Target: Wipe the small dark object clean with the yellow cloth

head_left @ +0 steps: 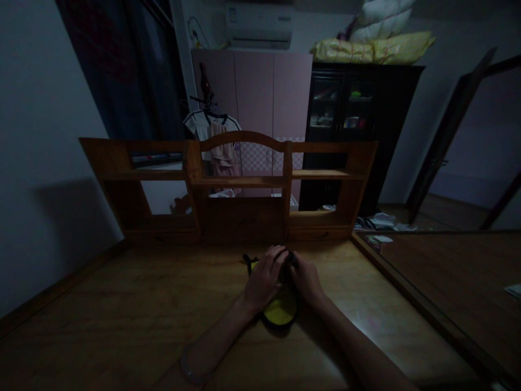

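A small rounded item, yellow with a black rim [280, 308], lies on the wooden surface; it looks like a pouch or case, though its exact kind does not show. My left hand [264, 277] reaches over its upper part, fingers together and bent onto a dark portion. Beside it, my right hand [306, 278] is closed around a black piece [291, 259] at the far end of the same item. A short black strap or tab [248, 260] sticks out left of my left hand. Both hands cover the item's middle, so the fingertips are mostly hidden.
A wooden shelf unit [244, 182] stands along the far edge of the tabletop [163, 293]. A raised wooden edge [407, 293] runs down the right side, and a white wall [49, 163] rises at left. The room is dim, with cabinets behind.
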Motion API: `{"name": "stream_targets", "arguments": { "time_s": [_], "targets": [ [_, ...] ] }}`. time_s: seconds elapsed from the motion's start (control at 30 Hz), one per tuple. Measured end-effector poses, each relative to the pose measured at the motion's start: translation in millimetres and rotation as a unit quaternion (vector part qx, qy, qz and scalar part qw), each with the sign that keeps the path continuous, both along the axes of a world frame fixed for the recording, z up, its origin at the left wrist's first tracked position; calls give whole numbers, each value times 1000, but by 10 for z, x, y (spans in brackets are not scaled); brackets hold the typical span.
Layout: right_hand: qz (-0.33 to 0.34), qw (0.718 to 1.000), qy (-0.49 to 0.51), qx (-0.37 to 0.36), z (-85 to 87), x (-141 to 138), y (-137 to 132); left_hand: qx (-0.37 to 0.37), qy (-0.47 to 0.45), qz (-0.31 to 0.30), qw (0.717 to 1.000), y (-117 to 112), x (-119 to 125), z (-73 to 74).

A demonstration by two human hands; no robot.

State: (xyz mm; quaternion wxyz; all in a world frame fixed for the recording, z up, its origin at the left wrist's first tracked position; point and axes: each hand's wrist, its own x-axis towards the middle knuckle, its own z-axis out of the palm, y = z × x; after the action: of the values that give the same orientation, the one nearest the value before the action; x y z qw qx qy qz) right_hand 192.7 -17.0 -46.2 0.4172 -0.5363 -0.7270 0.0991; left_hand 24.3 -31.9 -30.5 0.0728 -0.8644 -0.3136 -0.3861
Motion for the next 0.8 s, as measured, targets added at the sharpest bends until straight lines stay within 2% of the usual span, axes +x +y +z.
{"name": "stream_targets", "arguments": {
  "time_s": [0.13,0.23,0.33,0.4,0.5,0.57,0.63,0.7,0.8],
  "targets": [
    [3,1000,-1,5,-39,15,15,10,5,7,1000,15,-10,-16],
    [47,998,37,12,-24,-14,5,24,15,16,999,22,-12,-15],
    [95,989,117,-2,16,-55,12,32,19,23,999,26,-14,-15],
    [121,972,196,-45,41,-70,32,33,17,27,999,29,-17,-17],
    [172,930,297,-134,61,-64,52,33,20,30,999,25,-24,-13],
    [213,903,331,-170,62,-53,49,35,27,27,999,16,-24,-6],
    [234,892,346,-176,50,-51,43,41,31,26,998,7,-18,-5],
    [226,898,338,-169,27,-61,45,51,34,25,998,4,-9,-15],
    [193,927,293,-133,-13,-80,56,72,43,18,996,18,2,-45]
  ]
}}
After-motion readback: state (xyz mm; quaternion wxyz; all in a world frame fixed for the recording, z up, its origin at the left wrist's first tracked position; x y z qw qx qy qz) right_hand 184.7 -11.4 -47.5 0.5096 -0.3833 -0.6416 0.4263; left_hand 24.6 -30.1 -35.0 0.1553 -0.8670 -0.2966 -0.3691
